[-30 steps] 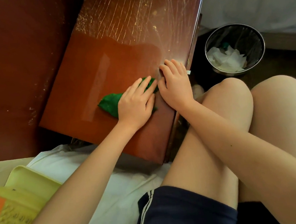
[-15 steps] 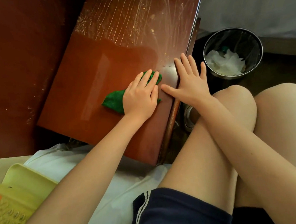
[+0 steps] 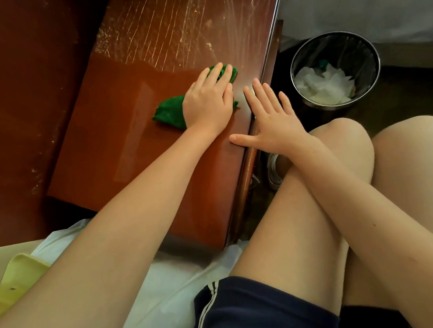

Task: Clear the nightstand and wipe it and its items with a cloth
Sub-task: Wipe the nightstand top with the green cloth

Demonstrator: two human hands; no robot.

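Cloth point(image 3: 168, 112), green and bunched, sits on the nightstand point(image 3: 126, 125) top near its right edge. I've got the left hand point(image 3: 210, 103) flat on it, fingers straight and pressing down, fingertips over its far end. Right hand point(image 3: 276, 125) lies just beside, fingers spread and straight, thumb out on the wood, palm over the nightstand's edge, holding nothing. Beyond the cloth I see pale dusty streaks point(image 3: 169, 27) across the far part of the top; the near part shines. Down to the right, a metal waste bin point(image 3: 364, 52) holds crumpled white tissues point(image 3: 319, 86).
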